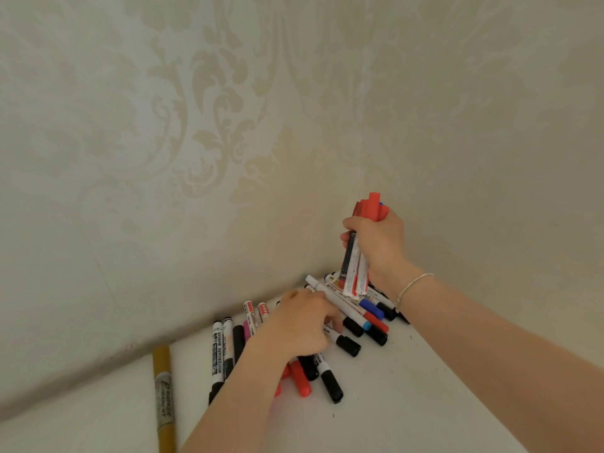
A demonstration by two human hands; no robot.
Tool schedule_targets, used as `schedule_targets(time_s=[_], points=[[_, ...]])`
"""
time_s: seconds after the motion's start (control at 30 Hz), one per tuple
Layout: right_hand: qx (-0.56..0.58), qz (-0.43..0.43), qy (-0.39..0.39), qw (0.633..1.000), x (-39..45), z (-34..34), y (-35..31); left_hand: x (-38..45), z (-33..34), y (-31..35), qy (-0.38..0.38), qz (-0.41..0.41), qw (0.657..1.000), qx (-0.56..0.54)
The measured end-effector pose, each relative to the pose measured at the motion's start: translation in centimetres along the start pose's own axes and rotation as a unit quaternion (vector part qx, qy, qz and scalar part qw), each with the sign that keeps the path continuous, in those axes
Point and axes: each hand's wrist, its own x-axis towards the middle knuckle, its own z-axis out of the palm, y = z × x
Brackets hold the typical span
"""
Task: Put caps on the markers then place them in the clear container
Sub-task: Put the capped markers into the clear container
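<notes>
A bundle of capped markers [354, 256] is gripped upright in the right hand [376, 240], the left hand [300, 325] is curled into the marker pile [327, 341] on the white table [425, 403], grasp unclear; no clear container is seen, so placing remains.

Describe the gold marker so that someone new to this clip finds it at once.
Start at the white table in the wallpapered corner and look left of the pile of whiteboard markers. The gold marker lies alone near the wall, away from both hands. It is the only gold, thicker-bodied one.
</notes>
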Motion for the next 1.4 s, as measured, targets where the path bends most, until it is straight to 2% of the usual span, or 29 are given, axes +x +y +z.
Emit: schedule_targets(time_s=[0.07, 0.2, 0.3, 0.37, 0.47, 0.57, 0.63, 0.83, 0.97, 1.07, 1.17, 1.3, 1.4], points=[[0.009, 0.01, 0.0, 1.0, 0.1, -0.1, 0.2, 0.0, -0.2, -0.2, 0.011, -0.009, 0.999, -0.042], [0.027, -0.002, 0.034, 0.999, 0.4, -0.4, -0.2, -0.3, -1.1, -0.9, 0.065, -0.042, 0.977, -0.199], [0.079, -0.016, 0.067, 0.994, 0.7, -0.8, -1.1, -0.2, -1.2, -0.8, 0.146, -0.061, 0.953, -0.259], [0.142, -0.017, 0.079, 0.987, 0.8, -0.9, -1.8, 0.0, -1.2, -0.7, 0.23, -0.095, 0.914, -0.321], [0.172, -0.01, 0.057, 0.983, 0.8, -1.1, -2.3, 0.1, -1.7, -0.9, 0.336, -0.131, 0.824, -0.436], [0.042, 0.034, -0.048, 0.997, 0.1, -0.5, -1.7, -0.1, -2.8, -0.5, 0.338, -0.141, 0.74, -0.564], [0.001, 0.068, -0.112, 0.991, -0.7, 0.4, -0.9, -0.3, -3.4, 0.1, 0.326, -0.144, 0.717, -0.599], [0.045, 0.12, -0.179, 0.976, -1.9, 2.6, 0.4, 0.1, -3.5, 0.4, 0.361, -0.178, 0.747, -0.529], [0.039, 0.106, -0.136, 0.984, -2.0, 3.2, 1.0, 0.0, -3.1, 0.1, 0.344, -0.185, 0.739, -0.549], [0.007, 0.095, -0.113, 0.989, -1.7, 2.8, 1.0, 0.2, -2.9, 0.3, 0.314, -0.161, 0.763, -0.541], [-0.025, 0.09, -0.086, 0.992, -1.5, 1.8, 0.3, 0.5, -3.2, 0.8, 0.294, -0.153, 0.766, -0.551], [-0.048, 0.056, -0.085, 0.994, -2.5, 1.7, -0.9, -0.1, -5.0, 1.7, 0.327, -0.162, 0.808, -0.463], [-0.056, 0.012, -0.086, 0.995, -3.9, 2.8, -1.7, -1.8, -6.4, 2.2, 0.355, -0.174, 0.801, -0.449]])
